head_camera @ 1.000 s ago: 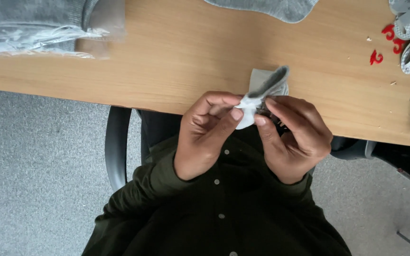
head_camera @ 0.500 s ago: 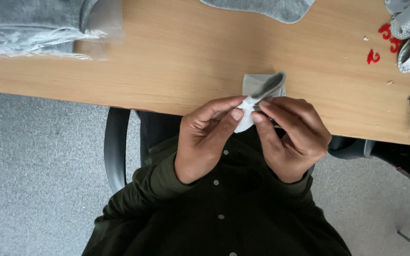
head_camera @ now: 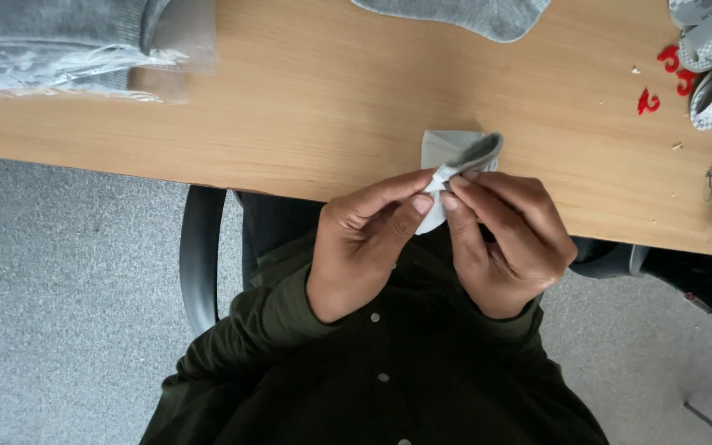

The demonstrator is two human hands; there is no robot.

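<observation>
Up and to the left of the hands, a clear plastic bag [head_camera: 67,62] holds folded grey cloth. The left hand [head_camera: 368,243] and the right hand [head_camera: 508,243] both pinch a small grey sock [head_camera: 455,165] at the table [head_camera: 306,107] edge. Since a moment ago the sock looks more bunched, the hands barely moved.

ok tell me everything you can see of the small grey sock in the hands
The small grey sock looks like soft knit fabric, pale grey with a darker grey band along its upper edge. It is folded or bunched, held up at the near edge of the wooden table. The left hand and right hand both pinch its lower part between thumbs and fingertips, hiding that part. Its top pokes out above the fingers.
</observation>
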